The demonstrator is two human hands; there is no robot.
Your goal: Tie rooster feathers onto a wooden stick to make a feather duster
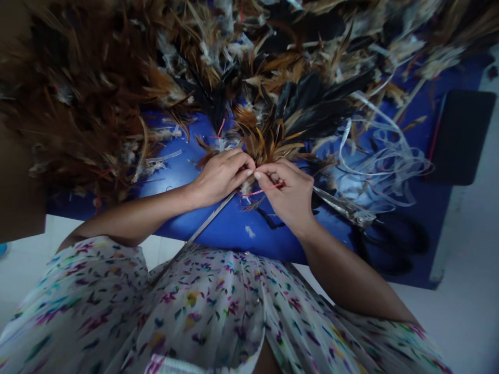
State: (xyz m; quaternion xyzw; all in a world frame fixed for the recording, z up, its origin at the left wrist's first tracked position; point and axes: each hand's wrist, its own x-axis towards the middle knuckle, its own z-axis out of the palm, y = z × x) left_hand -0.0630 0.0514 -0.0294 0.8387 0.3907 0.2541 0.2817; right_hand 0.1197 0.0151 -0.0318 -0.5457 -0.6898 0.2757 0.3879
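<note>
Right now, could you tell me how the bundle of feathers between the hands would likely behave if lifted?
The feather bundle probably weighs very little, being thin plumes. Its tips fan out loosely, so it would likely flop and splay. Both the left hand and right hand pinch its base by a red thread, so it may scatter if released.

We can't see the quill ends of the bundle (268, 143): both pinches cover them. The red thread (260, 191) vanishes under the right hand (290, 195), far end hidden. The stick (202, 226) runs under the left hand (220, 176), tip unseen. Scissors (374, 228) right of the grip: handles dark, blurred. The feather pile (86, 88) above is cut off at the frame's top and left.
</note>
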